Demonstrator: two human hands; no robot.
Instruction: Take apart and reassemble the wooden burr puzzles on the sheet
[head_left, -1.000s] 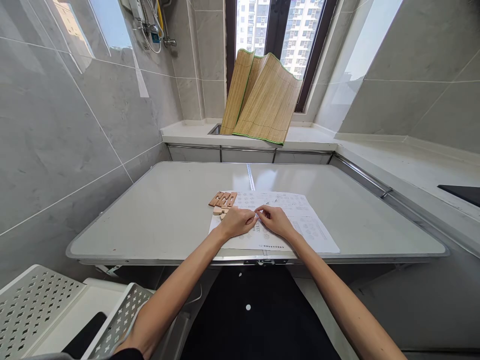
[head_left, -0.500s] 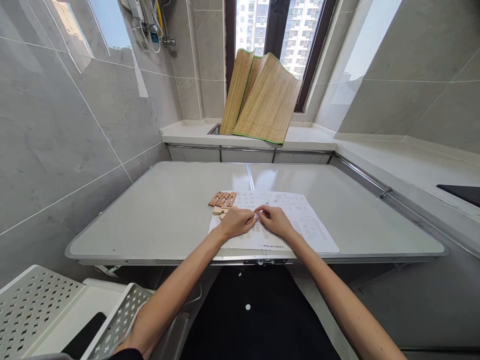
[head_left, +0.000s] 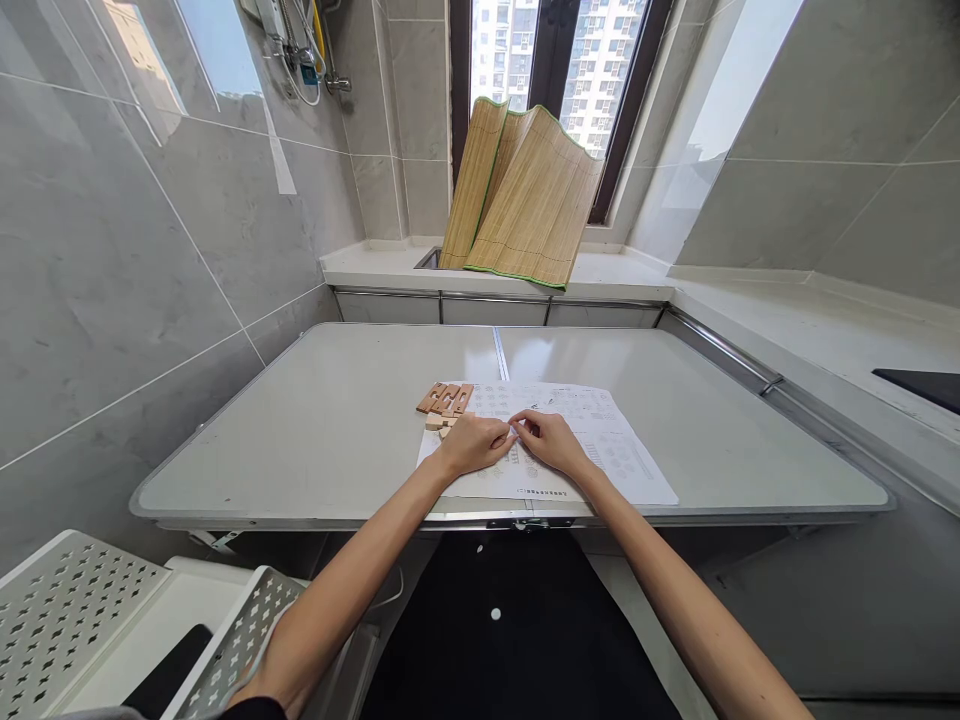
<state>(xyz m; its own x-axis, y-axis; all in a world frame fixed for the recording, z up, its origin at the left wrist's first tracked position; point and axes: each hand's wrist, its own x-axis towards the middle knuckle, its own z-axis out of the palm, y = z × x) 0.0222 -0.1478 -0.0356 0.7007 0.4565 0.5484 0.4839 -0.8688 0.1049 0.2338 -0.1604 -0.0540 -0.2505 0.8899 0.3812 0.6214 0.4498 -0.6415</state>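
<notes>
A printed instruction sheet (head_left: 592, 460) with small diagrams lies on the white folding table (head_left: 300, 430). Over it, my left hand (head_left: 478, 443) and my right hand (head_left: 546, 437) meet fingertip to fingertip, both with curled fingers. Whatever they pinch, if anything, is too small or hidden to make out. Just beyond my left hand, several brown wooden pieces with cut-outs (head_left: 445, 398) lie at the sheet's upper left corner. Paler wooden pieces (head_left: 435, 422) sit beside that hand, partly covered by it.
Behind the table a bamboo mat (head_left: 532, 200) leans on the white ledge (head_left: 382, 262) at the window. A metal rail (head_left: 720, 345) runs along the right side. At lower left stands a white perforated basket (head_left: 75, 620) with a dark object inside.
</notes>
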